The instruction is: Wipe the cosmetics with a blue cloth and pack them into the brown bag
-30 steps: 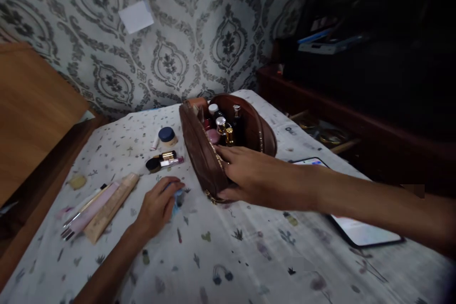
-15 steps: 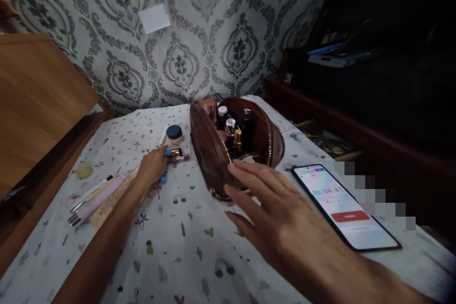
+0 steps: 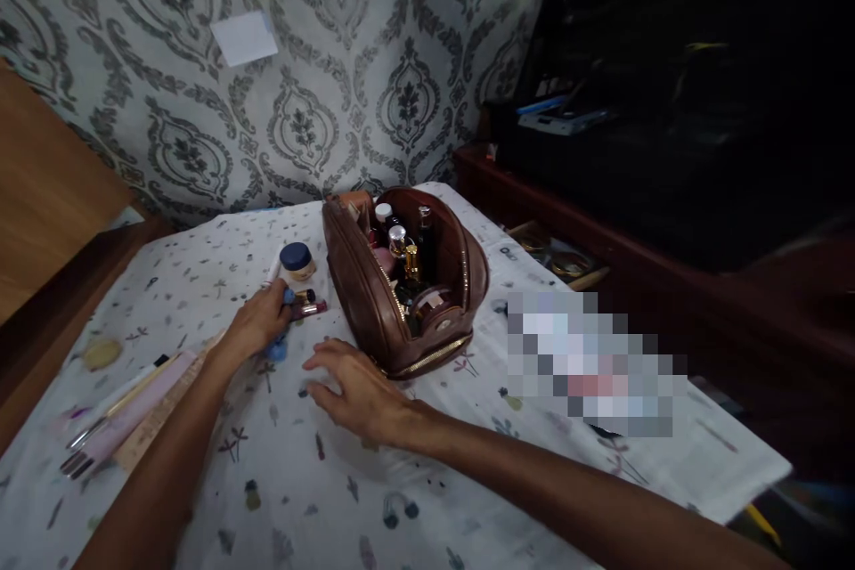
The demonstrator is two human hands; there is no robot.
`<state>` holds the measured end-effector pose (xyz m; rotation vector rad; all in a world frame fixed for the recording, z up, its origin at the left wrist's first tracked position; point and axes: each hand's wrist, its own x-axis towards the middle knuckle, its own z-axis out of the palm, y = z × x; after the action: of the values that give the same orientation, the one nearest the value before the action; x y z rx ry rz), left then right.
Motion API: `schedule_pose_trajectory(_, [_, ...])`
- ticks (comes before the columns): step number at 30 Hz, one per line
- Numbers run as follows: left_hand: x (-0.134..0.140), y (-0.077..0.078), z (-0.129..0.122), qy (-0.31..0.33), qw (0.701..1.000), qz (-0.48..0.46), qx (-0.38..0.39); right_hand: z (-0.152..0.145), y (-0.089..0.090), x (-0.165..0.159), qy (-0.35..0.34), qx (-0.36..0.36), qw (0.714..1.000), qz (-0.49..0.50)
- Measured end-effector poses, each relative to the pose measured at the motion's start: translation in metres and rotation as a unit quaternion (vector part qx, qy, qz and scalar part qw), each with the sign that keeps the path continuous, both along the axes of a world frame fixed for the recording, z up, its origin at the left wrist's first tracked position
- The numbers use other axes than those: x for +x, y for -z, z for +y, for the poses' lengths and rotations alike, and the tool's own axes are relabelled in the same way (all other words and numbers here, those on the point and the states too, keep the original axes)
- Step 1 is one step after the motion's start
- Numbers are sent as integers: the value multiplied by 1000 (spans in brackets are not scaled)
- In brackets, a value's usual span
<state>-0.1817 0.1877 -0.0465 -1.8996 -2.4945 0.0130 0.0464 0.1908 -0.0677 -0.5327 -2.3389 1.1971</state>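
My left hand (image 3: 259,318) rests on the cloth at left, its fingers curled down over small cosmetic tubes. A black-and-gold tube (image 3: 305,295) and a pinkish tube (image 3: 313,309) stick out past its fingertips. Bits of something blue (image 3: 276,347) show around the fingers; their kind is unclear. Just behind stands a cream jar (image 3: 297,261) with a dark blue lid. My right hand (image 3: 351,385) hovers in front of the bag, fingers apart and holding nothing. The brown makeup bag (image 3: 364,285) is unzipped, with several bottles inside, including a gold-topped one (image 3: 411,264).
Brushes and a pink tube (image 3: 143,405) lie beside a tan palette-like piece at left, near a yellowish round item (image 3: 101,354). A blurred-out phone (image 3: 594,365) lies at right. Behind are a patterned wall (image 3: 300,125) and an open drawer (image 3: 554,258).
My right hand has moved left from the bag's front edge to the cloth before it. My left hand stays by the tubes. The whole view has shifted to the right.
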Motion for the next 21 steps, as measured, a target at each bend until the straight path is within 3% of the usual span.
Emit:
schedule_pose_trajectory(3, [-4,2,-2,16,1000,-21,12,0,10,-9,18,-17,1000,11])
schedule_pose_trajectory(8, [-10,4,0,72,995,-54,46,-3,25,-5,4,19,999,45])
schedule_pose_trajectory(16, [-9,-2,1,38,996,-82,-19,-2,27,-3,-7,26,999,34])
schedule_pose_trajectory(21, [-12,-2,8,37,992,-117,15,-1,27,-3,-9,31,999,36])
